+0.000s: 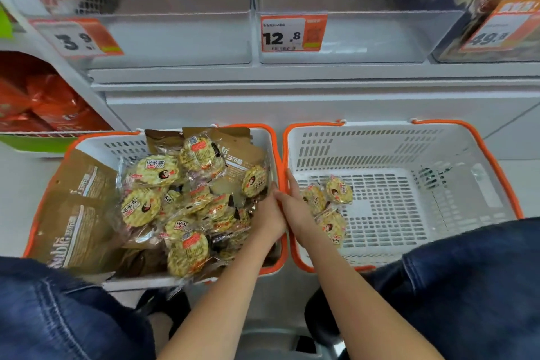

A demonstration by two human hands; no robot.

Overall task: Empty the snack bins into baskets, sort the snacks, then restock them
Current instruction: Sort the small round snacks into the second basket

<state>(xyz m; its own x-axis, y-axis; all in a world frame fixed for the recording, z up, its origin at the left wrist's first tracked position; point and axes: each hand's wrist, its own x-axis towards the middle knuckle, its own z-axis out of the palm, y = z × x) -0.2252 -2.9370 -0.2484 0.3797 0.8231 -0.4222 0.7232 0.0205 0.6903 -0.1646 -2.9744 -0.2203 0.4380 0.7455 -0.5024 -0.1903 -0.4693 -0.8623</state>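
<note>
This looks like the sorting step. The clear snack bins point(336, 35) on the shelf above the left basket are already empty. The left basket point(96, 143) on the floor is full of mixed snacks: round rice crackers point(155, 169) in clear wrappers, piled on flat brown packs point(73, 213).

Just to the right of the left basket, touching it, sits the right basket point(438, 137). It holds only three or so round crackers point(339, 190), near the side closest to the left basket.

The left hand point(270, 216) reaches into the left basket at its right edge, down among the wrappers. I cannot tell if its grip is clenched on a cracker or loose, because the fingers are hidden. The right hand point(292, 202) lies over the right basket's rim, right beside the left hand, fingers straight, holding nothing.

I think the next move is to pick round crackers out of the left basket and carry them over the rim into the right basket, leaving the brown packs behind. The wrappers look slippery, so a firm pinch is needed.
</note>
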